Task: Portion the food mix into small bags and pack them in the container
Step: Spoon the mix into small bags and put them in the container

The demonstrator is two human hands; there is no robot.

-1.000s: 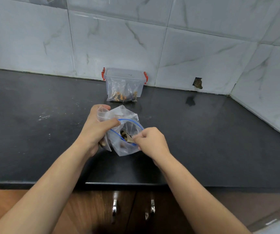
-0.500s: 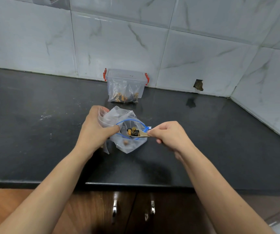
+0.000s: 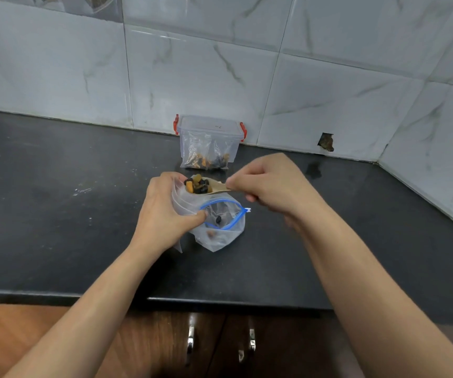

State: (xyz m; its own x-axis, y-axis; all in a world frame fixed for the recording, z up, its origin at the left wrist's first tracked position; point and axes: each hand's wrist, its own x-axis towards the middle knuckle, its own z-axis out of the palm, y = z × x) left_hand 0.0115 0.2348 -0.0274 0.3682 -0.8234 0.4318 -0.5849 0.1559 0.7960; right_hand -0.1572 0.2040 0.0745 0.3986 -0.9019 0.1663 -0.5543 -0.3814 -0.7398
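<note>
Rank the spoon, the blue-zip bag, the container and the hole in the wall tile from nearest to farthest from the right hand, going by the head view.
1. Spoon: pinched in the right hand, loaded end to its left.
2. Blue-zip bag: just below and left, held by the left hand.
3. Container: behind, against the wall.
4. Hole: back right, in the tile; close to the container's rank.

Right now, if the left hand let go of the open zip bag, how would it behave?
The zip bag probably flops over: its thin film is crumpled and the left hand props it. It looks very light, holding only a few pieces, so a small push would likely slide it.
</note>
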